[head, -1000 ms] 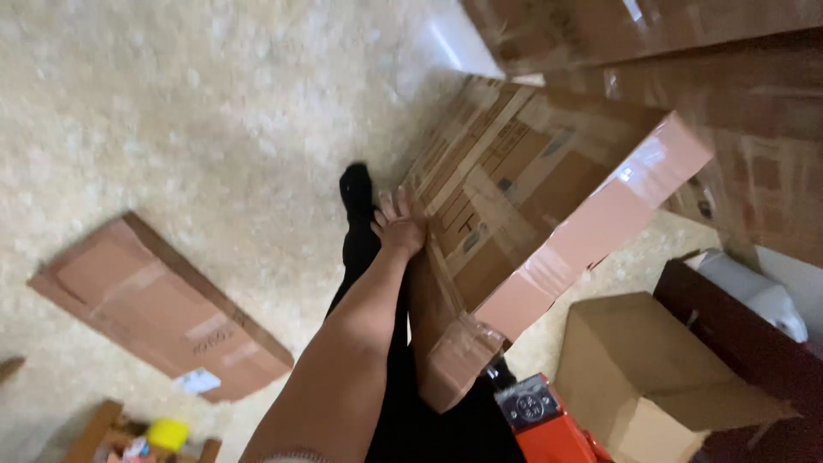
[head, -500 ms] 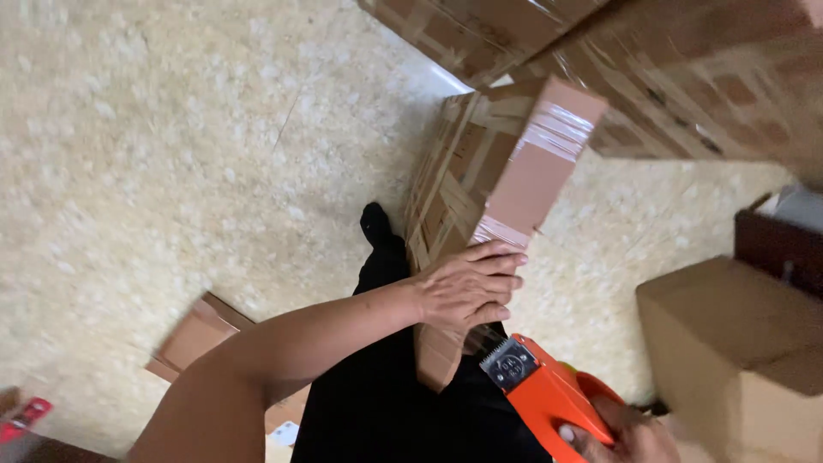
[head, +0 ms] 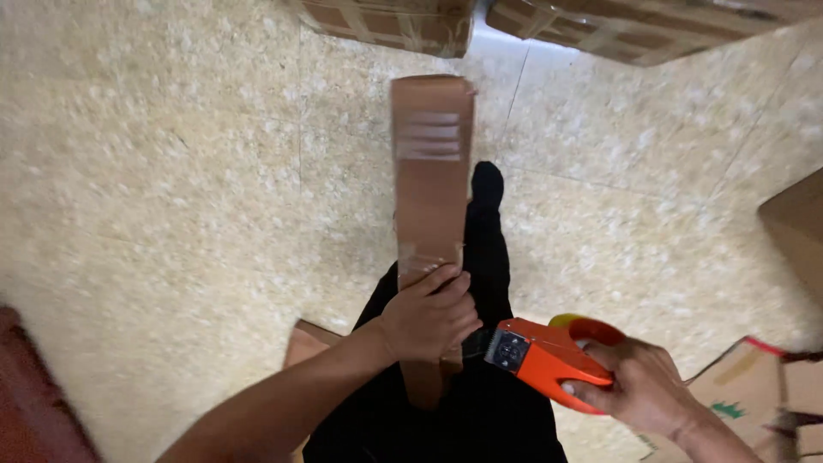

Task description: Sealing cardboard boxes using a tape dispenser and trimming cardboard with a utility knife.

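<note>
Speckled beige tiled floor (head: 171, 171), seen from above, with thin grout lines crossing it.

Nearest, lower right: right hand (head: 647, 394), fingers wrapped tight round the handle of an orange plastic tape dispenser (head: 549, 356); dispenser body pointing left, its dark front end just beside the left hand. Yellowish rounded part showing at the top of the dispenser, partly hidden.

Lower centre: left hand (head: 429, 317), forearm entering from the bottom left, fingers curled firmly over the near end of a long narrow flattened brown cardboard box (head: 431, 171). Box held edge-on, running away from the body; glossy brown tape along its top face, pale reflections near the far end. Near end projecting a little below the hand.

Beneath the hands: black trouser leg (head: 484, 257), ending in a black shoe (head: 487, 182) on the floor, just right of the box.

Lower left of the leg: corner of a flat piece of brown cardboard (head: 300, 343) on the floor, mostly hidden by the forearm.

Bottom right: flattened cardboard with red and green printing (head: 737, 390), lying on the floor beside the right wrist. Right edge: side of a plain brown carton (head: 797, 231).

Far left bottom: dark reddish surface (head: 34, 403), blurred, kind not clear.

Farthest, top edge: two taped brown cardboard boxes (head: 394, 21), well apart from the hands.
</note>
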